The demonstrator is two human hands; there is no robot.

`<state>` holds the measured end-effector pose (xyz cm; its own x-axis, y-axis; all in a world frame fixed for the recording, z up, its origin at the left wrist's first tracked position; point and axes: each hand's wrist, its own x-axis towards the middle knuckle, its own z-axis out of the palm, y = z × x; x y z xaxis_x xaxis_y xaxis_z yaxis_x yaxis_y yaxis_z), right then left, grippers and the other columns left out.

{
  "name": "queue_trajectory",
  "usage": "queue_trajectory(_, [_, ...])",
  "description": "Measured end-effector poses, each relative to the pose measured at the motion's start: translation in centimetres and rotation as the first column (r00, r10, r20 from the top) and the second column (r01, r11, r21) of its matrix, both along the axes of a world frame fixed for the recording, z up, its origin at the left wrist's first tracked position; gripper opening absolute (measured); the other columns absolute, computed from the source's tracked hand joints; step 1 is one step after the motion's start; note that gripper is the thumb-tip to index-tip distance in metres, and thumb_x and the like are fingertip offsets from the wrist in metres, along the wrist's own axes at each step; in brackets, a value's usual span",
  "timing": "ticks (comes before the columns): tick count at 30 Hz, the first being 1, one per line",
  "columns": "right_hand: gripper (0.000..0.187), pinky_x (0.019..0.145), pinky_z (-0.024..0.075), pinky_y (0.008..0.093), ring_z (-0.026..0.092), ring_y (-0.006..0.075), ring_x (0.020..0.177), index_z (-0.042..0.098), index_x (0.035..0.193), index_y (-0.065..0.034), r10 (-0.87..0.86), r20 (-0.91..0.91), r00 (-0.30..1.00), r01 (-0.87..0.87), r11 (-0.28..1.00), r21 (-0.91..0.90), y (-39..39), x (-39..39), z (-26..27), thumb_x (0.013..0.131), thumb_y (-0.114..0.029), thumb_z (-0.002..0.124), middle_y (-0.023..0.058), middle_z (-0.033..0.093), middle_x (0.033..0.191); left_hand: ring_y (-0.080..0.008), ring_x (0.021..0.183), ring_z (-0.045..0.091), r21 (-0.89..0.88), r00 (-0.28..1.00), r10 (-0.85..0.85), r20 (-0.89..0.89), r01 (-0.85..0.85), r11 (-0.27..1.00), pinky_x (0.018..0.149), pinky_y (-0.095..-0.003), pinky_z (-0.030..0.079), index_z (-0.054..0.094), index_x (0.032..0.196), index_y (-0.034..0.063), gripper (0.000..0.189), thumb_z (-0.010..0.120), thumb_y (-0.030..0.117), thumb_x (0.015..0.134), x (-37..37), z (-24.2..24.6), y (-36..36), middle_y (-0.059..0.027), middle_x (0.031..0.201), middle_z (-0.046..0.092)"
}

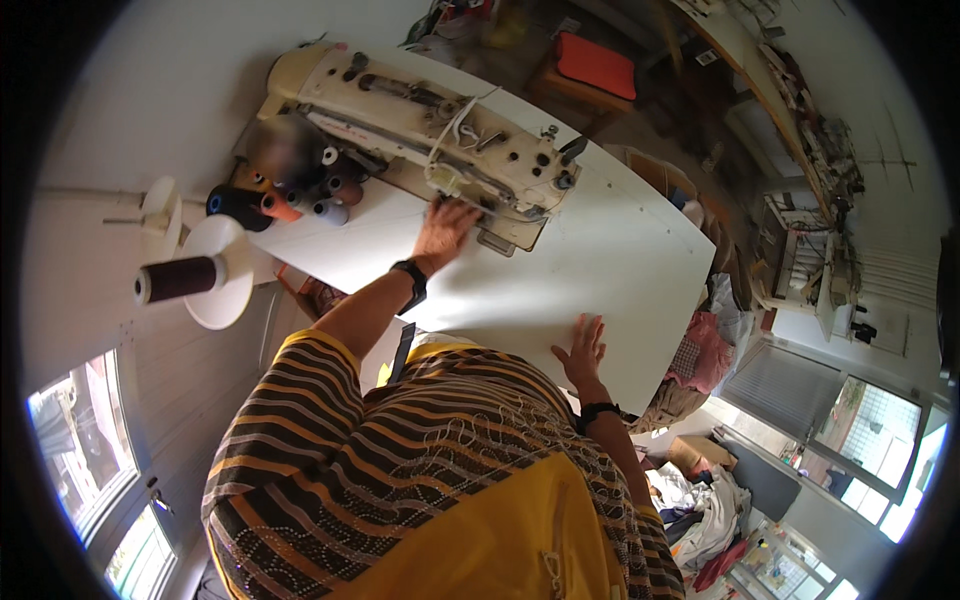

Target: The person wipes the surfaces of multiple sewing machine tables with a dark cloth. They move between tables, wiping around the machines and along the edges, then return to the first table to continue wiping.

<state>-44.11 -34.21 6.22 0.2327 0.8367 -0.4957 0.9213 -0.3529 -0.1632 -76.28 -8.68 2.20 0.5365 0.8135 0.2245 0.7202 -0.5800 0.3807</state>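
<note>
An industrial sewing machine (450,127) with a cream, worn casing stands on a white tabletop (615,247). My left hand (446,229), with a black band on the wrist, reaches to the near side of the machine, its fingertips partly hidden under the machine's edge; whether they grip anything does not show. My right hand (583,352) rests on the tabletop near its front edge, fingers apart, holding nothing. Several thread cones, among them an orange thread cone (279,206) and a black thread cone (238,208), stand left of the machine.
A dark maroon thread cone (180,279) sits on a stand with a white disc (225,300) at the left. Folded pink cloth (701,352) lies beside the table's right edge. Beyond the table is a stool with a red cushion (595,66). A clothes heap (697,510) lies lower right.
</note>
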Motion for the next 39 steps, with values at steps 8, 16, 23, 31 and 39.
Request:
queue_trajectory(8, [0.098, 0.11, 0.0129, 0.0679, -0.008, 0.0397, 0.149, 0.004, 0.157, -0.0187, 0.029, 0.0, 1.0, -0.029, 1.0, 0.001, -0.4, 0.4, -0.4, 0.088, -0.047, 0.067, 0.0169, -0.014, 0.161, -0.0244, 0.13, 0.044, -0.044, 0.998, -0.066, 0.009, 0.067, 0.997, 0.109, -0.0491, 0.031, 0.054, 0.132, 0.0163, 0.057, 0.069, 0.012, 0.077, -4.1, 1.6, -7.7, -0.0036, 0.132, 0.054])
queue_trajectory(16, [0.097, 0.112, 0.0096, 0.0651, -0.009, 0.0377, 0.149, 0.004, 0.157, -0.0155, -0.045, -0.064, 0.997, 0.046, 0.999, 0.0, 0.0, 0.2, -0.1, 0.089, -0.039, 0.07, 0.0169, -0.013, 0.161, -0.0319, 0.135, 0.041, 0.072, 0.725, 0.688, -0.032, -0.685, 0.725, 0.11, -0.0554, 0.028, 0.052, 0.133, 0.0137, 0.052, 0.061, 0.013, 0.082, -17.7, -0.8, -10.3, -0.0091, 0.137, 0.052])
queue_trajectory(23, [0.096, 0.107, 0.0094, 0.0705, -0.009, 0.0413, 0.148, 0.001, 0.157, -0.0196, 0.018, -0.066, 0.998, -0.013, 0.997, 0.073, -0.6, 0.6, -0.8, 0.091, -0.042, 0.067, 0.0183, -0.015, 0.161, -0.0311, 0.131, 0.043, 0.177, 0.383, 0.922, -0.057, -0.905, 0.387, 0.104, -0.0532, 0.032, 0.05, 0.134, 0.0136, 0.047, 0.055, 0.018, 0.087, -19.8, -1.8, -6.5, -0.0072, 0.137, 0.052])
queue_trajectory(31, [0.097, 0.109, 0.0088, 0.0698, -0.009, 0.0415, 0.148, 0.001, 0.157, -0.0222, -0.022, -0.087, 0.996, 0.03, 0.996, 0.085, -0.9, 0.6, -0.9, 0.089, -0.052, 0.063, 0.017, -0.016, 0.161, -0.0317, 0.133, 0.04, -0.015, 0.838, 0.532, -0.121, -0.538, 0.843, 0.107, -0.0569, 0.03, 0.047, 0.139, 0.0121, 0.059, 0.061, 0.011, 0.082, -7.8, 0.2, -13.3, -0.0098, 0.143, 0.046])
queue_trajectory(39, [0.096, 0.112, 0.0062, 0.066, -0.008, 0.0374, 0.149, 0.001, 0.157, -0.0213, -0.032, -0.071, 0.997, 0.035, 0.999, 0.04, -0.5, 0.4, -0.4, 0.089, -0.047, 0.064, 0.0157, -0.013, 0.162, -0.0323, 0.13, 0.044, 0.11, 0.979, 0.195, 0.062, -0.201, 0.973, 0.101, -0.052, 0.035, 0.053, 0.133, 0.0119, 0.044, 0.054, 0.009, 0.089, -2.8, -0.2, -5.5, -0.0089, 0.137, 0.053])
